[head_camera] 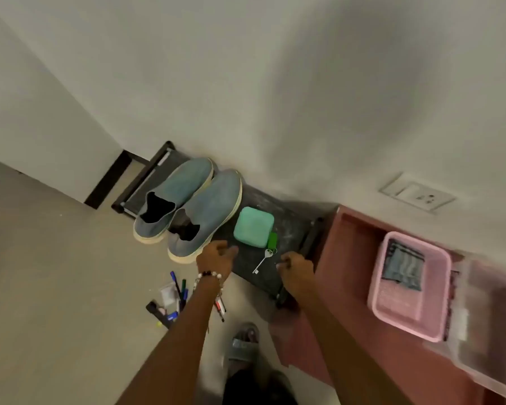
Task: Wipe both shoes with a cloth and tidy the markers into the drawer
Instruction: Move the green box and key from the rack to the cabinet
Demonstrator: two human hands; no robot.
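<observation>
rack: low black shoe rack (287, 229) against the wall, its top shelf carrying everything below
shoes: two blue slip-on shoes (187, 206) with pale soles, side by side on the rack's left half, toes toward the wall, heels at the front edge; near shoe's heel overhangs that edge slightly
cloth: folded mint-green cloth (254, 227) mid-shelf, just right of the near shoe, flat
key: silver key (263, 262) on a green tag (272, 239), touching the cloth's front-right corner, key pointing to the front edge
left hand: left hand (215, 255) at the rack's front edge, just beside the near shoe's heel, fingers loosely extended toward the cloth, holding nothing; beaded bracelet (209, 275) on the wrist
right hand: right hand (297, 267) at the front edge near the rack's right corner, fingers curled down; blurred, cannot tell whether they grip the edge or anything else
markers: loose pile of markers (178, 293) on the floor (56, 273) in front of the rack, partly hidden behind the left forearm
right of rack: reddish-brown cabinet (348, 258) with a pink basket (409, 287) on top; clear plastic bin (485, 325) further right, blurred
wall: socket plate (418, 195) above the cabinet
bottom: sandalled foot (243, 343) on the floor
</observation>
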